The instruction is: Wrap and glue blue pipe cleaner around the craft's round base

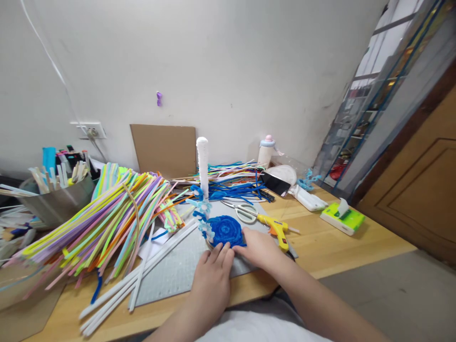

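Observation:
A round blue coil of fuzzy pipe cleaners (224, 231) lies over the grey cutting mat (167, 270). At its near rim, my left hand (213, 275) is closed with the fingertips pressed on the edge. My right hand (259, 247) grips the right side of the coil, thumb at the near edge and fingers round the side. Along the coil's left side rises a white fuzzy post (203, 166), with blue and pale-blue curled pipe cleaners (201, 213) around its lower part. My fingers hide part of the near rim.
Right of the coil lie scissors (245, 213) and a yellow glue gun (280, 229). A large pile of coloured pipe cleaners (117, 213) and white strips (142, 280) fill the left. Behind are a phone (276, 184) and bottle (266, 152); a tissue pack (342, 218) lies far right.

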### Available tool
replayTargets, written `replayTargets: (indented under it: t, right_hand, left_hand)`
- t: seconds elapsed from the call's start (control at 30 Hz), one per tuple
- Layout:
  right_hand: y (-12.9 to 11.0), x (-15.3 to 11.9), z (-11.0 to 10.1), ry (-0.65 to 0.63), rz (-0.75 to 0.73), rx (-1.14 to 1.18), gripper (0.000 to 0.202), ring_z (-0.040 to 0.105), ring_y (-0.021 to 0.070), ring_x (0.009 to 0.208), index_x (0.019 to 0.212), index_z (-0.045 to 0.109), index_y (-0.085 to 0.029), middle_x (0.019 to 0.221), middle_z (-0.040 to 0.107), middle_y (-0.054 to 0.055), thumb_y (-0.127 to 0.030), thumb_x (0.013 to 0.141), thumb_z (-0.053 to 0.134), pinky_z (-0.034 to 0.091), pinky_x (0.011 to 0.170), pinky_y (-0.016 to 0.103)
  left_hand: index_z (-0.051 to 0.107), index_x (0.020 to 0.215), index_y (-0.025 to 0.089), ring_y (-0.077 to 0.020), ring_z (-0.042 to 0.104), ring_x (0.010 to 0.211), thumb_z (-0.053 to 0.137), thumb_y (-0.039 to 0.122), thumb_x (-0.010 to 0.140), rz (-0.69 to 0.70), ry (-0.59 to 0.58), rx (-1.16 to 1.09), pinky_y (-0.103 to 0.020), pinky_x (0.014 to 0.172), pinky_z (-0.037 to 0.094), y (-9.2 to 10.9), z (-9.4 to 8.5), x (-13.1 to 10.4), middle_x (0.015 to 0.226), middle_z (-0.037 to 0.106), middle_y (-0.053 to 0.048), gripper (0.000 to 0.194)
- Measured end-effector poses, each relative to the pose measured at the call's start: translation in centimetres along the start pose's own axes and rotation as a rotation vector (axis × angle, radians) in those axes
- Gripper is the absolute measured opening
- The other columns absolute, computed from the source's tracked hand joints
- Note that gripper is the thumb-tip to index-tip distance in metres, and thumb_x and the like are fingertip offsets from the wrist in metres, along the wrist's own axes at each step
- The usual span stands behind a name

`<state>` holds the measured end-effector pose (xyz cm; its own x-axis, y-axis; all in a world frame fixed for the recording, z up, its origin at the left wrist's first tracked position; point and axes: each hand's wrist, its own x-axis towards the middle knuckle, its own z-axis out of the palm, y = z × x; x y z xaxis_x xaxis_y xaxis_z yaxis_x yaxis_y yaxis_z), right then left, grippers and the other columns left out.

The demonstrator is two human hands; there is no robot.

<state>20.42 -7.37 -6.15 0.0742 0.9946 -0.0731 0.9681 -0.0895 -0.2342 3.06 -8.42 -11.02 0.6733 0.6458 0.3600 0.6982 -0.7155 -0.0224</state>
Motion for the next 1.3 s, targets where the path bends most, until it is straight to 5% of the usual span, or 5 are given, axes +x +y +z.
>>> replayTargets:
  t: [0.57,1.3]
  right_hand:
    - [0.19,0.11,0.12,0.014,-0.023,-0.001,0.042,0.065,0.0300,0.094,0.104,0.059,-0.019,0.101,0.069,0.011,-0.050,0.077,0.056,0.047,0.074,0.036]
    - [0.35,0.21,0.64,0.041,-0.042,-0.002,0.042,0.066,0.0301,0.092,0.103,0.058,-0.019,0.099,0.070,0.011,-0.053,0.077,0.055,0.046,0.071,0.035]
  left_hand:
    - [0.054,0.124,0.009,-0.0259,0.052,0.113,0.044,0.007,0.073,0.007,0.108,0.019,-0.040,0.094,0.043,0.22,0.33,-0.37,0.124,0.057,-0.013,0.052]
    - [0.056,0.123,0.006,-0.0253,0.054,0.107,0.046,0.012,0.075,0.035,0.045,0.038,-0.039,0.096,0.044,0.62,-0.06,-0.06,0.115,0.063,-0.010,0.050]
